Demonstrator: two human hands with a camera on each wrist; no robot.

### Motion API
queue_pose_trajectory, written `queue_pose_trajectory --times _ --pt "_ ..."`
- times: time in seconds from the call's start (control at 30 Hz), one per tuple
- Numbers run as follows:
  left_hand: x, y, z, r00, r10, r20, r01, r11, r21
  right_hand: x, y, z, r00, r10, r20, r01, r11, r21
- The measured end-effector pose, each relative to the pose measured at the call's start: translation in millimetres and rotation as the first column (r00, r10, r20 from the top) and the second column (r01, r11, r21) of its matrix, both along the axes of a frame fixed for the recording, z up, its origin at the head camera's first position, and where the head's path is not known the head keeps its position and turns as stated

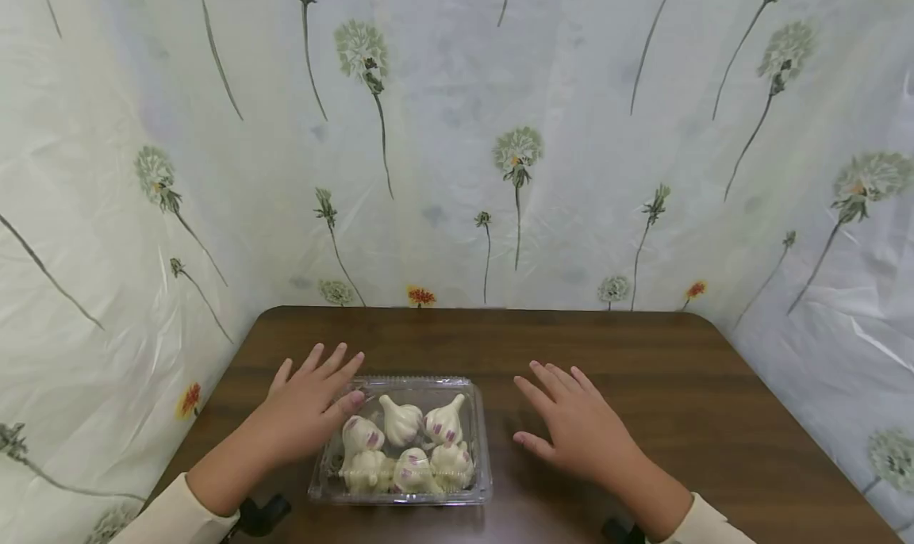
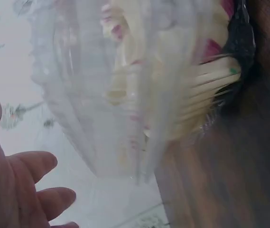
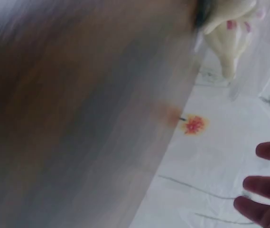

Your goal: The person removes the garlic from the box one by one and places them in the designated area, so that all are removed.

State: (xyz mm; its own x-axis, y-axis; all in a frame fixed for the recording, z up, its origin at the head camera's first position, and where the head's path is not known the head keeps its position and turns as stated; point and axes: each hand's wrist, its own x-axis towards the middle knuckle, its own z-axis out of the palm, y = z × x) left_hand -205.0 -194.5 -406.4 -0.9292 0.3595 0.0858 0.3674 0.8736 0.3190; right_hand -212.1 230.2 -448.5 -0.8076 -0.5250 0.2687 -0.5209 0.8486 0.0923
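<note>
A clear plastic clamshell box [image 1: 482, 449] sits on the table with its lid down. Inside lie several garlic bulbs [image 1: 401, 423], white with purple patches. My left hand [image 1: 307, 409], fingers straight and spread, overlaps the box's upper left corner in the head view. From the left wrist, the box's ribbed side [image 2: 78, 95] looms close and blurred, apart from the fingers [image 2: 56, 199]. My right hand [image 1: 581, 429] hovers to the right of the box, fingers extended and holding nothing. In the right wrist view its fingers [image 3: 263, 187] are spread, with a garlic bulb [image 3: 229, 42] beyond.
The dark brown wooden table [image 1: 643, 369] has rounded far corners. A pale curtain [image 1: 443, 171] printed with dandelions hangs behind it and along both sides. Dark straps [image 1: 264, 515] show at both wrists, below cream sleeves.
</note>
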Motion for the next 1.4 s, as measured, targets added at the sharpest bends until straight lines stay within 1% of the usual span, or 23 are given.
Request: queue_pose_trajectory --times 0.13,0.2,0.23,0.3,0.4,0.47,0.53,0.6,0.7,0.77,0.87,0.93,1.0,1.1,1.17,1.23,1.3,1.37,1.4 --pt "2.2 -10.1 -7.0 0.997 0.024 0.069 -0.031 0.994 0.107 7.1 -7 -3.8 0.998 0.058 -0.013 -0.059 0.994 -0.094" --pt "2.9 -15.1 -10.7 0.994 0.028 0.105 -0.044 0.986 0.160 10.1 -11 -6.4 0.997 0.074 -0.001 -0.073 0.988 -0.135" --pt "3.3 -17.5 -12.4 0.992 0.026 0.126 -0.050 0.980 0.190 11.7 -12 -7.9 0.997 0.078 0.020 -0.074 0.984 -0.162" --pt "3.9 -21.6 -15.9 0.984 0.024 0.179 -0.069 0.966 0.250 14.6 -14 -11.6 0.991 0.091 0.094 -0.068 0.972 -0.224" --pt "4.3 -25.0 -20.4 0.970 0.027 0.241 -0.104 0.943 0.315 18.8 -15 -16.1 0.968 0.124 0.217 -0.051 0.948 -0.315" --pt "5.1 -26.1 -23.3 0.963 0.034 0.266 -0.129 0.929 0.347 21.4 -14 -17.3 0.951 0.153 0.269 -0.052 0.935 -0.351" --pt "6.4 -27.0 -25.8 0.959 0.045 0.279 -0.152 0.915 0.373 23.3 -14 -17.0 0.942 0.173 0.287 -0.063 0.933 -0.356" --pt "8.4 -28.4 -28.0 0.959 0.056 0.278 -0.167 0.904 0.394 24.6 -15 -16.4 0.939 0.190 0.287 -0.081 0.932 -0.354" --pt "12.5 -31.1 -31.4 0.960 0.075 0.269 -0.184 0.894 0.409 26.5 -18 -16.3 0.934 0.217 0.283 -0.107 0.927 -0.358" --pt "15.4 -32.6 -33.8 0.961 0.086 0.261 -0.193 0.888 0.416 28.6 -20 -16.8 0.926 0.242 0.288 -0.124 0.919 -0.376" --pt "17.9 -33.2 -38.2 0.962 0.095 0.258 -0.205 0.874 0.441 33.5 -23 -18.6 0.914 0.276 0.299 -0.132 0.897 -0.423" --pt "18.5 -33.3 -41.2 0.960 0.091 0.264 -0.210 0.859 0.468 36.4 -25 -19.2 0.899 0.311 0.310 -0.135 0.868 -0.479" --pt "18.0 -33.1 -44.5 0.958 0.081 0.276 -0.218 0.828 0.517 38.3 -27 -20.1 0.889 0.342 0.305 -0.140 0.836 -0.530" --pt "17.7 -31.7 -49.0 0.950 0.067 0.306 -0.245 0.767 0.593 38.5 -30 -20.9 0.873 0.384 0.299 -0.154 0.800 -0.580" --pt "17.8 -30.5 -52.1 0.945 0.059 0.323 -0.265 0.717 0.645 38.5 -32 -21.8 0.869 0.403 0.285 -0.175 0.791 -0.586" --pt "18.4 -29.3 -55.2 0.938 0.054 0.343 -0.289 0.672 0.682 38.7 -34 -22.6 0.867 0.420 0.269 -0.201 0.788 -0.582" --pt "18.7 -28.4 -58.2 0.931 0.035 0.363 -0.302 0.631 0.714 39.7 -36 -22.7 0.862 0.431 0.267 -0.212 0.785 -0.582" --pt "18.7 -27.4 -60.4 0.923 0.022 0.385 -0.323 0.593 0.738 41.3 -37 -22.2 0.859 0.430 0.279 -0.203 0.785 -0.585" --pt "18.5 -27.5 -61.6 0.918 0.011 0.396 -0.329 0.577 0.747 42.2 -37 -21.8 0.858 0.425 0.289 -0.193 0.787 -0.585"
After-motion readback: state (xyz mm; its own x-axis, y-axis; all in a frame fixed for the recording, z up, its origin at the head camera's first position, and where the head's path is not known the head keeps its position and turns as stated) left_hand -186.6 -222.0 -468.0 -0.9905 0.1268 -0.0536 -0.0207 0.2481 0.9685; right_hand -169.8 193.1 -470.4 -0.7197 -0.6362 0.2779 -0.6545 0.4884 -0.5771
